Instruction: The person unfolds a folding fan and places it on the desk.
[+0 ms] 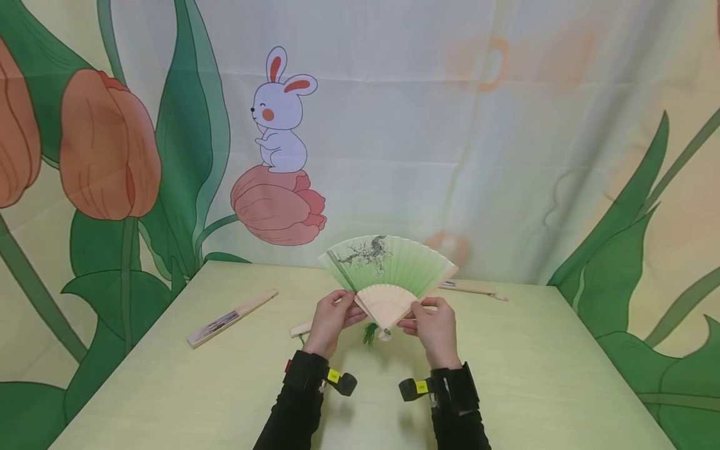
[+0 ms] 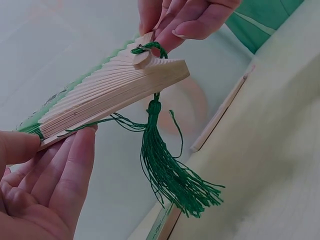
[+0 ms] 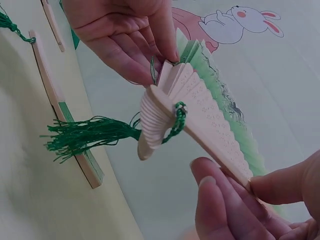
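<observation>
A green folding fan (image 1: pixel 388 265) with pale wooden ribs is spread wide above the table, a dark bird-and-branch print on its left part. My left hand (image 1: pixel 333 317) pinches its left outer rib between thumb and fingers. At the opposite side, the thumb and fingers of my right hand (image 1: pixel 433 328) pinch the right outer rib. From the pivot at the bottom hangs a dark green tassel (image 2: pixel 172 155) on a looped cord. The left wrist view shows the ribs edge-on, and the right wrist view shows small cut-out patterns on them.
A folded fan (image 1: pixel 232 319) lies on the table (image 1: pixel 523 375) at the left. Another folded fan (image 1: pixel 469 288) lies near the back edge, partly behind the spread one. A third (image 3: pixel 67 115) lies beneath my left hand. A curtain printed with tulips and a rabbit (image 1: pixel 279 125) hangs behind.
</observation>
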{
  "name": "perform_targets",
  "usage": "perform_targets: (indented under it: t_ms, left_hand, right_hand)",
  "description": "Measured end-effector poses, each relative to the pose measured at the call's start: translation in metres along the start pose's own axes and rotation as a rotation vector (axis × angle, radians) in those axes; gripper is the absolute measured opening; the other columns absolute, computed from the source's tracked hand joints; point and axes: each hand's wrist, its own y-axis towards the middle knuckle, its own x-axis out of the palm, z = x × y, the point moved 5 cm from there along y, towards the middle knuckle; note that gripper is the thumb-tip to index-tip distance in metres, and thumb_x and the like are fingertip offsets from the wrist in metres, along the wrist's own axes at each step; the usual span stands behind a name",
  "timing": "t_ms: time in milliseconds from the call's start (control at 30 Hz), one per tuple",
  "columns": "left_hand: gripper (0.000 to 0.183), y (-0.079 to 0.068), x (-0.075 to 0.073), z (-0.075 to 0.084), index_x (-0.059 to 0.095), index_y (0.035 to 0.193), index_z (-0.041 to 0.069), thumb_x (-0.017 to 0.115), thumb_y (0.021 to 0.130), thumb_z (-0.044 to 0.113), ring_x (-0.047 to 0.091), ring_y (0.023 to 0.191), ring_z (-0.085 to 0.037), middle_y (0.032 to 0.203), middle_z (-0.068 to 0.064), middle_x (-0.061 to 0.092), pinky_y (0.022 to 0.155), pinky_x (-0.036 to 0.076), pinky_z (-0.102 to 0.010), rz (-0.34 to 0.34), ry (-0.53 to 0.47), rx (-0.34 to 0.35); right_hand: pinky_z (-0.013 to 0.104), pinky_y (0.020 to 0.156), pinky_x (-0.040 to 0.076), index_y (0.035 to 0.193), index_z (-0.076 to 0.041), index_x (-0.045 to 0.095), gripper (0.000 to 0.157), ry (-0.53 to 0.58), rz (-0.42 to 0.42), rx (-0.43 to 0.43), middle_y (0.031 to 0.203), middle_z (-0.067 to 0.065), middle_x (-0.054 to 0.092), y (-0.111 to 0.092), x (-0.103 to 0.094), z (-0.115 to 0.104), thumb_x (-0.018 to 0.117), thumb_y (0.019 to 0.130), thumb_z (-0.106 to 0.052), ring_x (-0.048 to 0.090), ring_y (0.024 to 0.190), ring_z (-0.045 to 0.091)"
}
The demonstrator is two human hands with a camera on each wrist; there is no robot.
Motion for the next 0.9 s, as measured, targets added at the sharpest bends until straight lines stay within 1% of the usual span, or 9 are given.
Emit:
perform_targets:
  t_ms: [200,367,600,733,900]
  left_hand:
    - [0.022,-0.0002,-0.0023,0.0012,0.06,0.109,-0.004,0.053,0.11,0.016,0.077,0.084,-0.016,0.099,-0.016,0.078,0.084,0.062,-0.035,0.021,-0.01,0.011]
    - [0.019,-0.0004,-0.0025,0.0037,0.059,0.104,-0.002,0.052,0.11,0.015,0.077,0.084,-0.016,0.1,-0.015,0.077,0.084,0.062,-0.035,0.037,-0.026,0.007]
    - [0.018,-0.0008,-0.0009,0.0047,0.057,0.101,0.0,0.052,0.11,0.014,0.077,0.084,-0.016,0.096,-0.014,0.077,0.083,0.062,-0.034,0.034,-0.044,0.015]
    - [0.018,-0.001,-0.0007,0.0051,0.057,0.102,-0.001,0.052,0.11,0.014,0.078,0.085,-0.017,0.097,-0.016,0.077,0.084,0.062,-0.035,0.032,-0.056,0.019]
    - [0.017,-0.0006,-0.0003,0.0049,0.057,0.108,-0.004,0.052,0.111,0.012,0.078,0.087,-0.017,0.098,-0.016,0.077,0.085,0.061,-0.033,0.032,-0.073,0.027]
  right_hand:
    - [0.023,0.057,0.06,0.119,0.006,0.047,0.02,0.059,0.001,0.02,0.079,0.013,0.072,0.0,0.0003,0.001,0.055,0.105,-0.006,0.072,0.058,0.013]
    - [0.023,0.058,0.06,0.12,0.006,0.046,0.022,0.091,0.011,0.027,0.08,0.013,0.072,0.0,-0.0009,0.0001,0.056,0.105,-0.007,0.072,0.059,0.013]
    - [0.024,0.061,0.061,0.123,0.005,0.044,0.024,0.127,0.017,0.049,0.083,0.013,0.072,-0.0012,-0.0044,-0.0016,0.056,0.106,-0.008,0.074,0.063,0.013]
    - [0.024,0.061,0.061,0.122,0.003,0.043,0.023,0.157,0.024,0.062,0.082,0.012,0.071,-0.0013,-0.0056,-0.0021,0.056,0.107,-0.008,0.074,0.063,0.013]
    - [0.024,0.061,0.061,0.118,0.002,0.041,0.02,0.209,0.024,0.058,0.08,0.011,0.071,-0.0021,-0.0065,-0.0037,0.055,0.107,-0.007,0.074,0.062,0.013]
